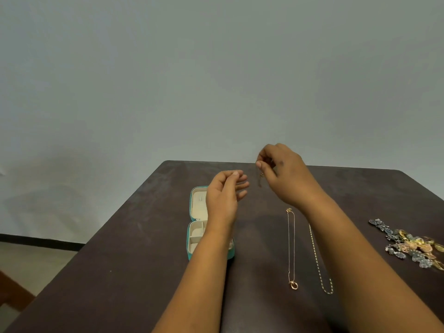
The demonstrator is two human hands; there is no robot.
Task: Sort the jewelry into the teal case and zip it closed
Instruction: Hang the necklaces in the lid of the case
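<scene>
Head view. My left hand (224,195) floats above the open teal case (195,228), fingers loosely spread, gripping nothing. My right hand (282,174) is raised near the table's far edge, thumb and forefinger pinching a small dangling piece (261,177); too blurred to say what it is.

The case lies left of centre on the dark table (120,260), lid flat toward the far edge, long axis near to far, cream compartments up, partly hidden by my left forearm. Bare tabletop left of the case up to the left edge.

Right of the case, apart from it, a thin gold necklace (291,248) with a ring pendant at its near end, then a beaded chain (319,263) just beside; both run near to far. A jewelry pile (408,243) sits by the right edge.
</scene>
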